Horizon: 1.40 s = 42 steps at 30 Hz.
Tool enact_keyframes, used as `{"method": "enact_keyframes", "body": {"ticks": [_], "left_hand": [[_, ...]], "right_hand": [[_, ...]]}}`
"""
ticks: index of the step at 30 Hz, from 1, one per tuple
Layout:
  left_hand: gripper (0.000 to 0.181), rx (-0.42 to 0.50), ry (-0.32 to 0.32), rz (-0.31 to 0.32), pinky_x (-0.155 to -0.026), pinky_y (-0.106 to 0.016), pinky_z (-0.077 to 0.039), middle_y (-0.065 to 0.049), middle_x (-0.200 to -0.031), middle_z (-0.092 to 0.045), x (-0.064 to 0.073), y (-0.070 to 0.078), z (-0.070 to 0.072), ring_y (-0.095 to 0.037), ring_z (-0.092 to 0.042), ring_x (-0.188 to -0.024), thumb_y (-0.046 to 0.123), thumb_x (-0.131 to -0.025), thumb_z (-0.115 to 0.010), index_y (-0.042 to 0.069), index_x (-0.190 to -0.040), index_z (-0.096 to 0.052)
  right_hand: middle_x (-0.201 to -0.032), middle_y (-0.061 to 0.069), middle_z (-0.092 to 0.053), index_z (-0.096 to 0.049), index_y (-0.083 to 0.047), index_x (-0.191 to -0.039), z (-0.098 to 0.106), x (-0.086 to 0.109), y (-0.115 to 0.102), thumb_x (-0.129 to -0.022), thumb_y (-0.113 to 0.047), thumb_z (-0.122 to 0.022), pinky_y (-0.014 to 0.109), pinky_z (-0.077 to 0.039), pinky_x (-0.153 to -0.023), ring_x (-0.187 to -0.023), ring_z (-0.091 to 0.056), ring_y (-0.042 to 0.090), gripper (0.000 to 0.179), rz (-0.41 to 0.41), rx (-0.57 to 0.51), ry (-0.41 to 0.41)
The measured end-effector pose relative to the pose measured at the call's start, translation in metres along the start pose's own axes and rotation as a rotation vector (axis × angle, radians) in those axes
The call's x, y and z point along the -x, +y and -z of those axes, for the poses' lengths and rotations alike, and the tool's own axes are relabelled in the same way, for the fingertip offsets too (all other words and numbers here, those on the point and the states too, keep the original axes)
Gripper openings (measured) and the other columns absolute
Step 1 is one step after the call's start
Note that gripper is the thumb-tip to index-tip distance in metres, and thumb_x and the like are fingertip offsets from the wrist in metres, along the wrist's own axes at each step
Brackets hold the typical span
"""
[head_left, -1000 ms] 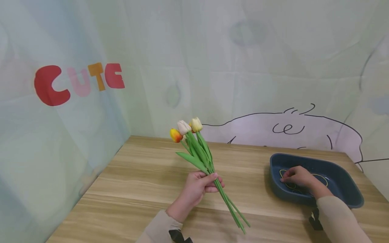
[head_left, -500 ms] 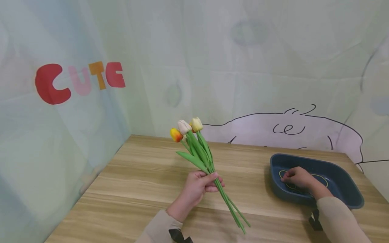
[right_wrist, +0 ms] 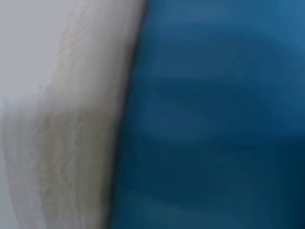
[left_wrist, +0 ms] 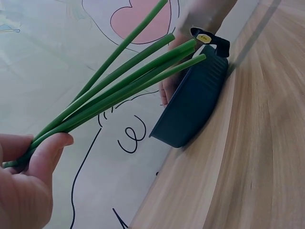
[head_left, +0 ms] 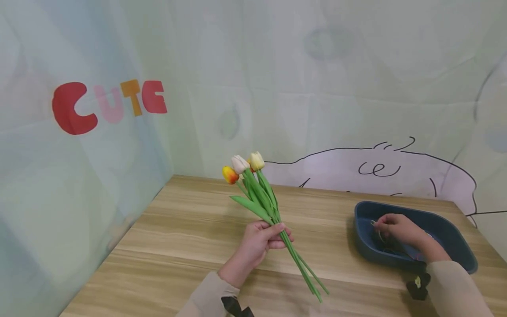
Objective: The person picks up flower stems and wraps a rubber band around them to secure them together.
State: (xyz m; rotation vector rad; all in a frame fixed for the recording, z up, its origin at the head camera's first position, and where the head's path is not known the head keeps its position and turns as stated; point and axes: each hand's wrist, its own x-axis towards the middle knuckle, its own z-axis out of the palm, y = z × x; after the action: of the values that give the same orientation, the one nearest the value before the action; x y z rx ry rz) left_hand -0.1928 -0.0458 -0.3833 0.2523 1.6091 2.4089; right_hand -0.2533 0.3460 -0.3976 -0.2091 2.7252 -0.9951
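My left hand (head_left: 259, 244) grips a bunch of tulips (head_left: 257, 193) by the stems, tilted above the table. White, pale yellow and orange-yellow blooms point up and away; green stem ends hang toward the near right. In the left wrist view, the thumb of the left hand (left_wrist: 35, 186) presses across the stems (left_wrist: 109, 93). Inside a dark blue plastic basin (head_left: 368, 252) at the right, my right hand (head_left: 404, 232) pinches a thin yellowish rubber band (head_left: 380, 237) between thumb and fingers. The right wrist view shows only blurred blue basin wall (right_wrist: 209, 114) and a pale strip.
The basin stands on a wood-grain table (head_left: 190, 229), near its right edge. A printed cloth backdrop (head_left: 237, 88) with coloured letters and a line-drawn figure rises behind and along the left side.
My right hand has lifted and shifted slightly right inside the basin, drawing the rubber band up from the bottom. My left hand and the tulips stay nearly still.
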Motion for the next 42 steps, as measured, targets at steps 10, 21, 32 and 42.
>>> {"method": "enact_keyframes", "body": {"ticks": [10, 21, 32, 42], "left_hand": [[0.007, 0.001, -0.004, -0.014, -0.077, -0.032, -0.062, -0.005, -0.076, -0.071, 0.0, 0.001, -0.002, -0.02, -0.073, -0.079, 0.0, -0.093, -0.058, -0.002, -0.088, -0.063], [0.009, 0.023, 0.005, -0.017, -0.075, -0.031, -0.062, -0.005, -0.075, -0.071, 0.0, 0.001, -0.002, -0.018, -0.072, -0.076, -0.001, -0.093, -0.058, 0.0, -0.086, -0.064], [0.013, 0.053, 0.014, -0.013, -0.075, -0.03, -0.062, -0.004, -0.074, -0.071, -0.001, 0.003, -0.001, -0.016, -0.072, -0.075, 0.0, -0.094, -0.057, 0.004, -0.086, -0.065], [0.013, 0.079, 0.045, -0.023, -0.078, -0.031, -0.061, -0.004, -0.074, -0.071, 0.001, 0.007, -0.001, -0.016, -0.072, -0.075, -0.001, -0.095, -0.055, 0.004, -0.087, -0.064]], "right_hand": [[-0.088, 0.008, -0.056, -0.051, 0.006, -0.11, 0.009, 0.013, -0.012, -0.102, -0.031, -0.048, 0.029, -0.049, -0.062, -0.077, -0.052, 0.019, 0.038, 0.016, -0.157, 0.031], [-0.082, 0.002, -0.052, -0.049, 0.002, -0.109, 0.019, 0.038, -0.045, -0.104, -0.029, -0.045, 0.024, -0.043, -0.054, -0.07, -0.048, 0.011, 0.032, 0.1, -0.138, 0.11], [-0.08, -0.003, -0.052, -0.052, -0.001, -0.102, 0.015, 0.06, -0.087, -0.1, -0.01, -0.051, 0.022, -0.045, -0.054, -0.071, -0.049, 0.012, 0.01, 0.334, -0.125, 0.148], [-0.079, -0.005, -0.052, -0.052, -0.004, -0.096, -0.001, 0.081, -0.12, -0.095, 0.008, -0.051, 0.028, -0.045, -0.053, -0.071, -0.05, 0.013, 0.012, 0.629, -0.252, 0.076]]}}
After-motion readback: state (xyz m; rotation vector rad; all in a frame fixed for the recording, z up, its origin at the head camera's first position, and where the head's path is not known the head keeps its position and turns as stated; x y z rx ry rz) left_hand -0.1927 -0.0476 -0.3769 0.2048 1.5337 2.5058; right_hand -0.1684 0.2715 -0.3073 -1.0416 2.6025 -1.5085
